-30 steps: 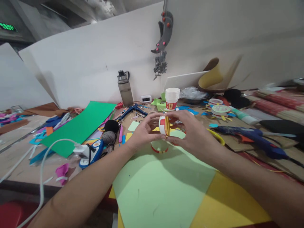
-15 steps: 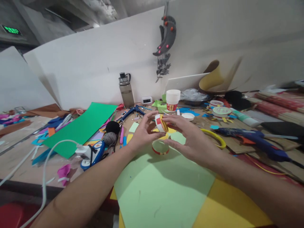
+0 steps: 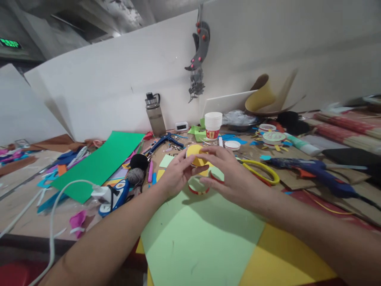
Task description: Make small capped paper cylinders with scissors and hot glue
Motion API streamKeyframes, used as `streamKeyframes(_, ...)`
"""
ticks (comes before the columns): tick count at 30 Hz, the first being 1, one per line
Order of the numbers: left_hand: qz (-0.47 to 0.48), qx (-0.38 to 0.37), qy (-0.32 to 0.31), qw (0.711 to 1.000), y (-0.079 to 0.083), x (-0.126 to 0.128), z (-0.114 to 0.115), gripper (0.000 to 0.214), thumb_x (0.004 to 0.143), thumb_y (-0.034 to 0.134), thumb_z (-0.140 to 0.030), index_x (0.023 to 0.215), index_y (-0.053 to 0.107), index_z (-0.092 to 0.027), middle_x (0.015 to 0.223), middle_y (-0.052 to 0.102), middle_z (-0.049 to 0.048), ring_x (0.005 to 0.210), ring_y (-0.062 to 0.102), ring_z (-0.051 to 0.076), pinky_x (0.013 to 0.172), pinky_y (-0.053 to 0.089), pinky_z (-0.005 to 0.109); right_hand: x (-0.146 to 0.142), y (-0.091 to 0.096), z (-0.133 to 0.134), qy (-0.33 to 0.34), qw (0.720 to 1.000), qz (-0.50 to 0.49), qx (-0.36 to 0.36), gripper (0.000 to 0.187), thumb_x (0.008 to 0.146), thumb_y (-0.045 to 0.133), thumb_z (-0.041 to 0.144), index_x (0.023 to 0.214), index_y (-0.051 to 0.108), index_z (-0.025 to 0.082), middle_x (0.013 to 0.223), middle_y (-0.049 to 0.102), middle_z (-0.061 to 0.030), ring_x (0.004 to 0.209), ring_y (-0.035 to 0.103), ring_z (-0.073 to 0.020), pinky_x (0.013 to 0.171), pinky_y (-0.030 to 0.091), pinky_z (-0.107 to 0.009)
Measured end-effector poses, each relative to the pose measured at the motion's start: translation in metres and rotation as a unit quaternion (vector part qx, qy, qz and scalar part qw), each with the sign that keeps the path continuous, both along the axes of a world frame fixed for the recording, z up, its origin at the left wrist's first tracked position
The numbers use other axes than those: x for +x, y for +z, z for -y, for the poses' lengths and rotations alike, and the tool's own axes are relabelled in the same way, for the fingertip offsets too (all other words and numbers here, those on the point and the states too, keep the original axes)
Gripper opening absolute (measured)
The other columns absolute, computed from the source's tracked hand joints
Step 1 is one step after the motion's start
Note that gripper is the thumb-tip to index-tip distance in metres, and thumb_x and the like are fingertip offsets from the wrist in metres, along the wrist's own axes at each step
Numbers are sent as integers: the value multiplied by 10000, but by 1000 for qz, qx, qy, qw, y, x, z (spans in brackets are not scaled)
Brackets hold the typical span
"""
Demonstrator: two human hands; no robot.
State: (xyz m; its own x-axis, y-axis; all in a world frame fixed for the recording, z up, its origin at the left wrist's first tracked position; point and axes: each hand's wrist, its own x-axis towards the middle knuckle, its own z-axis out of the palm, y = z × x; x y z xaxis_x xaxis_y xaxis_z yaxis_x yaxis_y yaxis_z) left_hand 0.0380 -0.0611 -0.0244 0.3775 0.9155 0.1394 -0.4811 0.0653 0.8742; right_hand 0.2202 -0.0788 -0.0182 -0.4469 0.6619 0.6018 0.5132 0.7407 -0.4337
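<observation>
Both my hands meet over the far edge of a light green paper sheet [image 3: 199, 234]. My left hand [image 3: 175, 174] and my right hand [image 3: 229, 174] pinch a small cut paper-cup piece with a yellow round face [image 3: 195, 155] between their fingertips. The yellow face is turned toward me. Just below the hands a red-and-white cup ring [image 3: 198, 186] lies on the green sheet. A yellow sheet [image 3: 285, 262] lies under the green one at the right.
A stack of white paper cups [image 3: 213, 125] stands behind the hands, a water bottle [image 3: 154, 115] further left. Yellow scissors [image 3: 262, 171], a blue glue gun [image 3: 315, 171], a dark green sheet [image 3: 101, 163], a white cable [image 3: 53, 214] and paper scraps crowd the table.
The cup piece has been turned between my fingers, so its yellow face shows now instead of its red-and-white side. Both hands sank slightly toward the ring.
</observation>
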Motion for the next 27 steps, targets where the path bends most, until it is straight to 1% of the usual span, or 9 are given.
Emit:
streamKeyframes(2, 20, -36, 7, 999, 2, 0, -1, 327, 892, 583, -211, 1213, 602, -150, 1207, 677, 117, 1062, 679, 231, 938, 557, 363, 3, 6, -1, -9, 999, -45, -7, 400, 892, 595, 381, 1261, 577, 227, 1319, 558, -130, 1265, 487, -286, 1059, 417, -500)
streamKeyframes(5, 45, -104, 37, 993, 6, -1, -3, 329, 889, 537, -175, 1206, 591, -107, 1113, 716, 133, 1025, 699, 227, 940, 559, 347, 7, 14, -3, -47, 993, -105, -30, 338, 892, 585, 372, 1195, 593, 224, 1221, 622, -108, 1159, 562, -278, 983, 469, -480)
streamKeyframes(8, 34, -147, 70, 986, 9, -3, -4, 299, 886, 512, -171, 1161, 602, -95, 1063, 730, 137, 967, 718, 233, 884, 590, 368, 9, 15, -5, -63, 991, -112, -49, 359, 859, 616, 351, 1186, 587, 205, 1185, 631, -110, 1088, 595, -276, 908, 506, -451)
streamKeyframes(12, 8, -116, 51, 992, 9, -5, -4, 263, 880, 541, -186, 1127, 615, -134, 1110, 720, 120, 944, 721, 258, 748, 627, 386, 6, 10, -6, -53, 994, -88, -41, 436, 830, 632, 311, 1241, 559, 186, 1202, 611, -127, 1092, 584, -280, 876, 519, -440)
streamKeyframes(16, -15, -84, 36, 996, 8, -5, -4, 298, 833, 624, -191, 1131, 621, -179, 1018, 735, 84, 816, 730, 221, 625, 619, 319, 4, 7, -7, -45, 996, -69, -23, 508, 812, 634, 270, 1304, 523, 213, 1259, 581, -127, 1166, 542, -297, 911, 507, -458)
streamKeyframes(19, -28, -73, 36, 996, 7, -6, -6, 309, 809, 656, -197, 1116, 632, -178, 1009, 731, 83, 780, 723, 198, 592, 604, 278, 8, 11, -9, -54, 997, -63, -11, 472, 817, 631, 286, 1279, 544, 236, 1249, 596, -120, 1162, 548, -308, 920, 500, -479)
streamKeyframes(22, -28, -75, 67, 995, 7, -10, -12, 312, 785, 676, -189, 1094, 636, -176, 996, 725, 68, 775, 718, 186, 626, 608, 280, 16, 20, -12, -87, 990, -106, -13, 394, 841, 618, 330, 1219, 581, 225, 1190, 630, -116, 1022, 614, -278, 851, 528, -447)
streamKeyframes(25, -16, -69, 126, 989, 10, -18, -20, 338, 763, 683, -159, 1096, 632, -190, 979, 726, 51, 740, 708, 157, 699, 611, 290, 25, 28, -17, -120, 980, -160, -20, 328, 848, 611, 331, 1149, 618, 204, 1063, 673, -94, 879, 642, -229, 764, 542, -385)
streamKeyframes(27, -10, -52, 164, 985, 14, -24, -26, 360, 750, 686, -142, 1098, 635, -219, 983, 724, 33, 749, 702, 148, 717, 609, 291, 29, 31, -20, -136, 976, -167, -19, 280, 842, 611, 308, 1097, 641, 194, 971, 688, -77, 834, 645, -211, 728, 537, -356)
